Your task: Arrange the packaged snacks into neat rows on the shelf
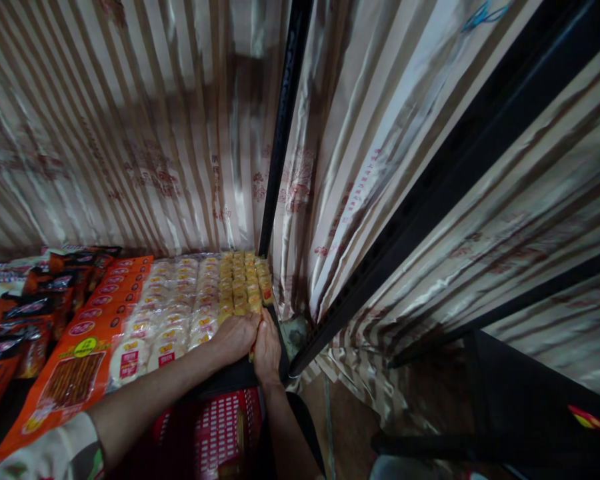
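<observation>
My left hand (pixel 236 337) and my right hand (pixel 267 350) meet at the near end of a row of small yellow snack packets (pixel 240 283) on a shelf. Both hands are curled with fingers pressed onto the nearest yellow packet, which is mostly hidden under them. To the left of that row lie rows of white round-cake packets (pixel 175 313). My forearms reach in from the bottom of the view.
Orange flat snack bags (pixel 87 347) and dark red bags (pixel 25 320) lie further left. A black shelf post (pixel 283 127) rises behind the packets, another black beam (pixel 430 200) slants right. Striped plastic sheeting (pixel 130 120) covers the back. A red basket (pixel 220 427) sits below.
</observation>
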`<state>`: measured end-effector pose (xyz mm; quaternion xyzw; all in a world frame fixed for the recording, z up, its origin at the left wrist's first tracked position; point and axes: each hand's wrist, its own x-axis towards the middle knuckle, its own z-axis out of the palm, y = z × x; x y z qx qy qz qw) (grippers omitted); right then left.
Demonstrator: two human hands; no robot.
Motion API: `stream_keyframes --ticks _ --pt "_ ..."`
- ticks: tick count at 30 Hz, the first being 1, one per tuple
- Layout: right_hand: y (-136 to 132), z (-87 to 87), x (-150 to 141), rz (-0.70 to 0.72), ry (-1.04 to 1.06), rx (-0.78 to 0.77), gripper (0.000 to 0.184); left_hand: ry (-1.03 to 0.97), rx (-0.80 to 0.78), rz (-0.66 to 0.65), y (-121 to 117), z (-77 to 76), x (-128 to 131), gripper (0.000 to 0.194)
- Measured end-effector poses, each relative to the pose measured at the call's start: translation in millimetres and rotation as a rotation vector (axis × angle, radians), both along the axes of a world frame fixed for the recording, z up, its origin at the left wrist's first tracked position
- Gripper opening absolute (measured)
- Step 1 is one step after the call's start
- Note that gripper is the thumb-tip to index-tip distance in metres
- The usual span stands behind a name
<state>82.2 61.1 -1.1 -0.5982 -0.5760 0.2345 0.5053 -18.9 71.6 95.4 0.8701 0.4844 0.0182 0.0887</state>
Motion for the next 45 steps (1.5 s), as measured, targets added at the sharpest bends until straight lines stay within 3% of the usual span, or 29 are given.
stream_keyframes --ticks 6,15,26,36,45 --pt "-1.5 0.5 0.0 -0.011 -0.004 0.029 0.063 -0.025 -0.028 0.039 1.0 14.6 -3.2 0.016" --pt "-1.6 1.8 1.2 0.001 -0.015 0.02 0.06 -0.13 -0.01 0.096 13.2 23.6 -15.3 0.009" --pt "-0.6 -0.5 -2.6 -0.017 -0.117 0.033 0.058 -0.288 0.12 0.228 43.8 63.2 -29.8 0.007" --pt "0.0 -6.1 -3.8 -0.032 -0.161 0.013 0.059 -0.266 0.065 0.161 57.2 43.7 12.3 0.012" --pt "-3.8 5.1 -3.1 -0.075 -0.149 0.032 0.052 -0.2 0.024 0.134 72.5 31.0 21.9 0.017"
